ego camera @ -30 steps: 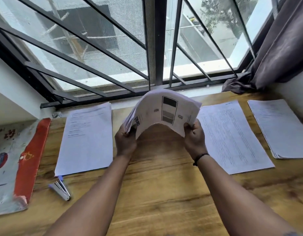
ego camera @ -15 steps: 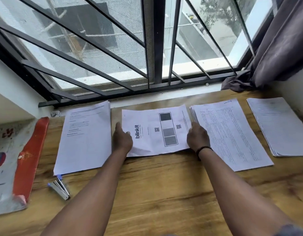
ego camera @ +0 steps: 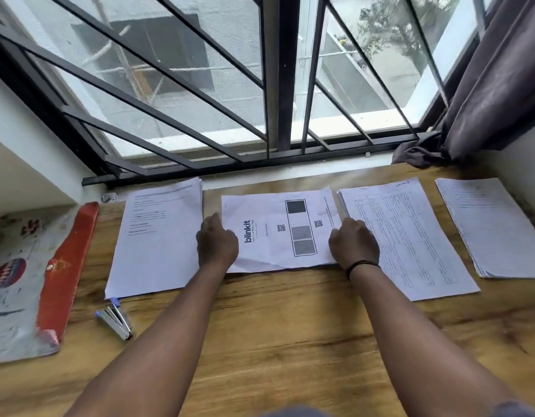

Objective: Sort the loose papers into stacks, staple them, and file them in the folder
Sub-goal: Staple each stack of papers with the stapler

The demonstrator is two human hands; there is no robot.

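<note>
Left hand (ego camera: 217, 246) and right hand (ego camera: 353, 247), fingers curled, press the creased white blinkit-printed paper stack (ego camera: 282, 230) at its side edges. Risk: sheets sliding askew on release, spoiling stapling with the small silver stapler (ego camera: 115, 319).

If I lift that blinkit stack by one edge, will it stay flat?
Probably not: the blinkit stack is thin, already creased paper, so it would likely droop. Its sheets look loose, so they may fan apart. It should slide easily on the smooth wooden table.

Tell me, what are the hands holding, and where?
Both hold the blinkit paper stack flat on the desk: the left hand at its left edge, the right hand at its right edge.
</note>
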